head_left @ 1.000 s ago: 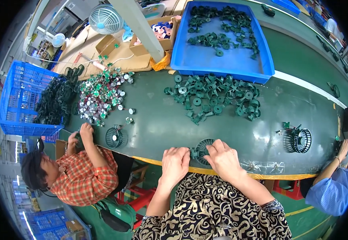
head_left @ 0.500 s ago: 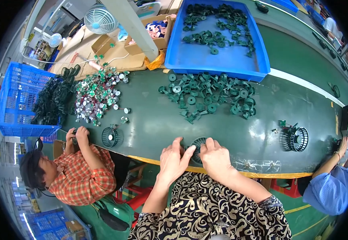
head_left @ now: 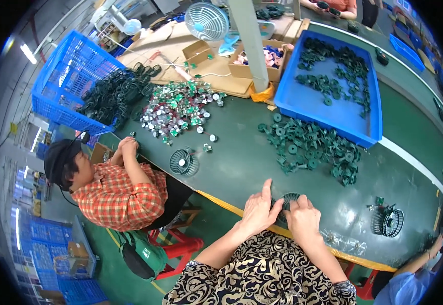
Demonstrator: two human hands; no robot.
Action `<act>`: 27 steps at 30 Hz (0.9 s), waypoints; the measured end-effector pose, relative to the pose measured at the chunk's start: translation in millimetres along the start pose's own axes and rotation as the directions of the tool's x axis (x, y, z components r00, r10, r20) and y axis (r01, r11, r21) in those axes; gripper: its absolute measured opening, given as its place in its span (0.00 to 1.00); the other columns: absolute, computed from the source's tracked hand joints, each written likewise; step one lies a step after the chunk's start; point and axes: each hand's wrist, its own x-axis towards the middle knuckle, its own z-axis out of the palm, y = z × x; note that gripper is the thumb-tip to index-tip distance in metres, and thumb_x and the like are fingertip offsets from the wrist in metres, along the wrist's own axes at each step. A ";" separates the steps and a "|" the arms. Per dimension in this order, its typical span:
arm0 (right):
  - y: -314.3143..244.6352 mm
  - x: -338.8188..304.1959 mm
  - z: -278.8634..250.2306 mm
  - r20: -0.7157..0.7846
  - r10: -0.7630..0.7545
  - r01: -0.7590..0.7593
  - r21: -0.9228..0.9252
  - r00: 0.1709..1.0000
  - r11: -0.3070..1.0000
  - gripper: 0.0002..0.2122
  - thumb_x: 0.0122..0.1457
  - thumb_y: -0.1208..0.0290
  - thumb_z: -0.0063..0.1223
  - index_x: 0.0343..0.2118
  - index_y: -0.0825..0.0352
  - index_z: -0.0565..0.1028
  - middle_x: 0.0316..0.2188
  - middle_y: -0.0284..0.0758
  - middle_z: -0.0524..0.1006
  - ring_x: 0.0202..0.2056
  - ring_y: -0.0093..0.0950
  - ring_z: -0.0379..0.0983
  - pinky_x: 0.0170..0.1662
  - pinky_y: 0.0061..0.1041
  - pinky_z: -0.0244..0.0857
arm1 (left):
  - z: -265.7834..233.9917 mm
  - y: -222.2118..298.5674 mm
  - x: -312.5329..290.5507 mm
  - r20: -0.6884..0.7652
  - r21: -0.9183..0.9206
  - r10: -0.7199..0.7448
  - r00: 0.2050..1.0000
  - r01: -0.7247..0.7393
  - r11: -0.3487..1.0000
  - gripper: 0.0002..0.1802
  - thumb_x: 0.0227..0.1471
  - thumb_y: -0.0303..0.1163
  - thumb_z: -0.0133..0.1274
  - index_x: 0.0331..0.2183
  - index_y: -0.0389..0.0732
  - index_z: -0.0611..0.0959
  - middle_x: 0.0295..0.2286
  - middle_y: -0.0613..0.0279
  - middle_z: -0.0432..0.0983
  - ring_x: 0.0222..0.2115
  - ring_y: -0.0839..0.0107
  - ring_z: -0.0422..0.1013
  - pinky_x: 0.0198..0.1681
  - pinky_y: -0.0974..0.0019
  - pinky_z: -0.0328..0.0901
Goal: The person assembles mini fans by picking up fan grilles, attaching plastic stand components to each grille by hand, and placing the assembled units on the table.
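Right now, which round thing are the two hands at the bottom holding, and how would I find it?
Start at the long dark green table and follow its yellow front edge to the middle. There the left hand and right hand pinch a round dark green plastic fan wheel. Unlike the loose pile of small green spools farther back, it is ribbed and sits alone between fingers.

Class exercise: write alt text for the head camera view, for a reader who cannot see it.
A person's left hand and right hand hold a dark round fan wheel at the edge of a green workbench, with loose green parts beyond. A co-worker in a checked shirt sits to the left.
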 end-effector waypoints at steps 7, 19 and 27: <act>1.4 -1.4 0.2 -0.004 0.039 -0.038 0.006 0.999 0.999 0.12 0.48 0.70 0.68 0.34 0.68 0.81 0.33 0.39 0.74 0.36 0.40 0.78 0.36 0.39 0.74 | 4.9 1.6 0.4 -0.014 -0.018 0.033 0.999 -0.033 0.999 0.43 0.55 0.39 0.63 0.61 0.27 0.60 0.23 0.52 0.75 0.25 0.46 0.75 0.33 0.48 0.70; -0.5 7.3 -6.0 0.034 0.030 -0.031 0.031 0.999 0.999 0.11 0.51 0.70 0.67 0.34 0.69 0.78 0.35 0.40 0.73 0.37 0.41 0.78 0.35 0.40 0.75 | 11.6 -6.2 5.6 -0.127 -0.051 0.053 0.990 -0.060 0.997 0.42 0.49 0.33 0.65 0.61 0.33 0.65 0.20 0.60 0.73 0.21 0.54 0.71 0.30 0.52 0.66; -6.0 3.5 -5.3 -0.011 -0.037 0.038 0.037 0.999 0.999 0.12 0.52 0.67 0.65 0.32 0.69 0.77 0.35 0.41 0.73 0.37 0.40 0.78 0.36 0.36 0.76 | 6.0 -12.3 3.6 -0.052 -0.112 -0.138 0.989 0.131 0.985 0.35 0.48 0.38 0.66 0.57 0.41 0.74 0.25 0.58 0.79 0.26 0.52 0.77 0.34 0.50 0.70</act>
